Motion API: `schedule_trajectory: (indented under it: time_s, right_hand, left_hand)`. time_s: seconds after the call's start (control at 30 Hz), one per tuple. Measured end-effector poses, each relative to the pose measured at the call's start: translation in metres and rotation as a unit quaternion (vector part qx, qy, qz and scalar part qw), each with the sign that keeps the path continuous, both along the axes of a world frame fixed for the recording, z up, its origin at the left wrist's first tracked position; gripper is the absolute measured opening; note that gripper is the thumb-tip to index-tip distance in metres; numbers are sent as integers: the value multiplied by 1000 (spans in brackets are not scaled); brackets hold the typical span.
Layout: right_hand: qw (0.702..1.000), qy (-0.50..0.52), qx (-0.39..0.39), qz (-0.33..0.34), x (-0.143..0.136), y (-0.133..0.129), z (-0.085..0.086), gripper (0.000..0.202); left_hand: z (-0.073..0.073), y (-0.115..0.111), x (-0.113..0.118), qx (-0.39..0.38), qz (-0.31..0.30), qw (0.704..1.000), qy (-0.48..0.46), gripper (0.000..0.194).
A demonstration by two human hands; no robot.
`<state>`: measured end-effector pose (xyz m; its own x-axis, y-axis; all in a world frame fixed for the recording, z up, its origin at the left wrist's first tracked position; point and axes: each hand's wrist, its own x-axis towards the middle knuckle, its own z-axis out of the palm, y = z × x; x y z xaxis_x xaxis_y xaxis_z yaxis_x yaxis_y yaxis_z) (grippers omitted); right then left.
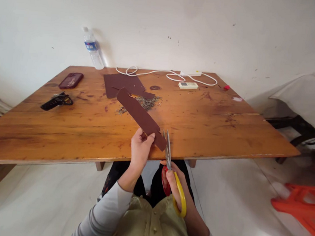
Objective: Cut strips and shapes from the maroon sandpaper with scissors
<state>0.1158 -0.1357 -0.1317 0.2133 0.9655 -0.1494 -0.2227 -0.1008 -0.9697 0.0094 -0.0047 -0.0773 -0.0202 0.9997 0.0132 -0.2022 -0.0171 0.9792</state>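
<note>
My left hand point(140, 149) pinches a long strip of dark brown sheet point(141, 115) near its right end, thumb on top. The strip slants up to the left over the table, with notches along its upper edge. My right hand point(176, 178) grips scissors point(168, 149) with one red and one yellow handle. Their blades point upward and are slightly parted, close to the strip's right end; whether they touch it I cannot tell. Behind the strip lie a larger brown sheet point(122, 82) and a heap of small dark scraps point(148, 102).
The wooden table point(215, 131) also bears a water bottle point(93, 49), a phone point(71, 80), a black object like a clip point(57, 101), a white remote-like device point(188, 85) and a power strip point(190, 73) with its white cable. An orange plastic stool point(303, 204) stands at right.
</note>
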Motion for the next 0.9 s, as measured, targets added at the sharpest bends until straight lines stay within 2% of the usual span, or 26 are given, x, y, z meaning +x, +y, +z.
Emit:
schedule_trajectory:
  time_s: [0.27, 0.43, 0.67, 0.9]
  right_hand:
    - [1000, 22, -2, -7, -2, 1, -8, 69]
    - [998, 55, -14, -3, -5, -1, -6, 64]
    - [1000, 18, -5, -6, -1, 0, -4, 67]
    - [999, 42, -15, -11, -4, 1, -6, 64]
  left_hand:
    - [-2, 0, 0, -3, -4, 1000, 10, 23]
    - [-3, -1, 0, 3, -10, 1000, 0, 22]
    - [-6, 0, -1, 7, -3, 1000, 14, 20]
    - [-5, -1, -1, 5, -5, 1000, 16, 20]
